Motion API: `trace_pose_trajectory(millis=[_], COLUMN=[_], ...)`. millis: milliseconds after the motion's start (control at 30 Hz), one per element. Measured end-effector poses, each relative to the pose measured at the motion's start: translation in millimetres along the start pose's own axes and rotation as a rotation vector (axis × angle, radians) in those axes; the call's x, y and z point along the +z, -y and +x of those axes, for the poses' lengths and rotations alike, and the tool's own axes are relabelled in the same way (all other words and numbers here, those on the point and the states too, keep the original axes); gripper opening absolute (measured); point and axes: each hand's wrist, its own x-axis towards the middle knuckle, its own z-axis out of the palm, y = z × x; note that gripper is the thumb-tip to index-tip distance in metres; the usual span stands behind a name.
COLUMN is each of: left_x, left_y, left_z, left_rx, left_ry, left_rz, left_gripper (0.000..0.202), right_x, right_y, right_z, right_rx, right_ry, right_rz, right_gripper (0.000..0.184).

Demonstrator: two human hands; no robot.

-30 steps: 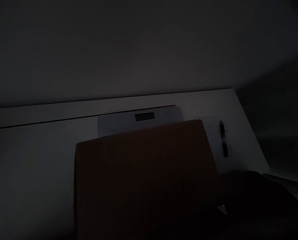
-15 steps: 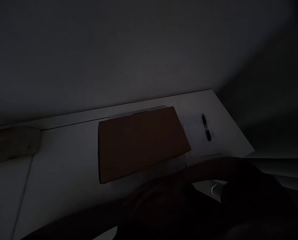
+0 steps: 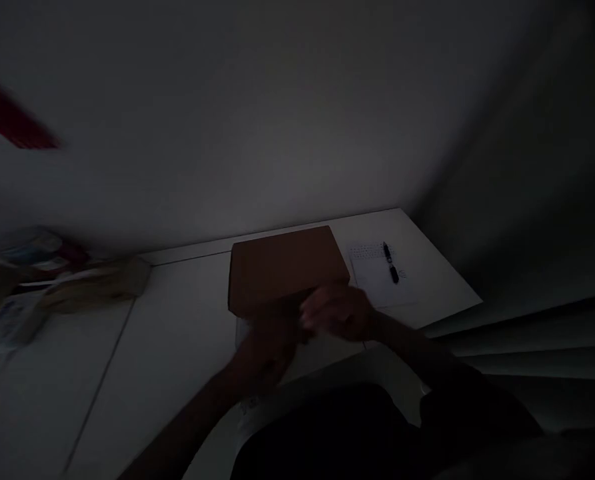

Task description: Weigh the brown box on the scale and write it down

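Note:
A brown cardboard box (image 3: 287, 263) lies on the white table in dim light, its top face towards me. Right at the box's near side, my right hand (image 3: 340, 312) is bent with its fingers curled together. Whatever may be between them is too dark to make out. Close beside it, my left hand (image 3: 267, 353) is at the box's near left part, dark and smeared by motion, so its fingers do not show clearly. Whether either hand touches the box is hard to tell.
To the right of the box lie a paper sheet (image 3: 372, 277) with writing and a dark pen (image 3: 391, 263). Cluttered packages (image 3: 94, 287) sit at the left. A red object (image 3: 12, 117) shows at upper left. The table (image 3: 172, 320) meets a wall behind.
My view has shifted, and the box appears smaller and farther off. Both hands have come up from the lower edge to the box's near side. More clutter shows at the left.

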Motion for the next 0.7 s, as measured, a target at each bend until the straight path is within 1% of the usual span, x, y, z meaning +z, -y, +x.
trace_pose_trajectory(millis=[33,67,100,133,167,200,233,267,333,400,467,500,567,633,700], left_x=[-4.1,-6.8,-7.6,-6.7,-4.5,-1.6,1.4,4.0,7.2,8.4,9.4,10.0,11.3,12.0,11.8], left_y=[6,14,24,34,45,56,66,74,87,93,95,95,93,90,88], left_z=[-4,-9,-13,-16,-18,-19,-19,-19,-20,-24,-31,-34,-38,-39,-38], left_rx=[0.075,0.054,0.006,-0.046,-0.095,-0.091,-0.086,-0.123,-0.201,-0.319,-0.441,-0.491,-0.537,-0.532,-0.515], left_ry=[-0.103,-0.268,-0.430,-0.632,-0.788,-0.909,-0.961,-0.944,-0.917,-0.844,-0.728,-0.665,-0.563,-0.500,-0.469], left_rz=[0.056,0.137,0.160,0.158,0.153,0.095,0.071,0.034,-0.131,-0.316,-0.440,-0.459,-0.396,-0.298,-0.253], left_gripper=[0.025,0.031,0.029,0.023,0.019,0.021,0.029,0.038,0.052,0.063,0.073,0.076,0.076,0.072,0.068], right_x=[-5,-9,-13,-16,-19,-22,-24,-25,-26,-25,-22,-20,-17,-15,-16], right_y=[-3,-7,-14,-21,-30,-39,-47,-54,-64,-68,-67,-66,-61,-58,-55], right_z=[-3,-8,-14,-21,-28,-35,-42,-48,-58,-63,-63,-62,-59,-56,-54], right_rx=[-0.004,0.007,0.040,0.092,0.132,0.179,0.226,0.271,0.363,0.479,0.591,0.629,0.668,0.679,0.676], right_ry=[-0.163,-0.322,-0.482,-0.612,-0.687,-0.729,-0.728,-0.706,-0.621,-0.526,-0.441,-0.404,-0.348,-0.329,-0.329], right_rz=[-0.125,-0.251,-0.367,-0.462,-0.518,-0.537,-0.540,-0.531,-0.476,-0.419,-0.408,-0.417,-0.441,-0.449,-0.460], right_gripper=[0.017,0.022,0.025,0.023,0.023,0.026,0.029,0.033,0.043,0.055,0.065,0.069,0.074,0.075,0.078])
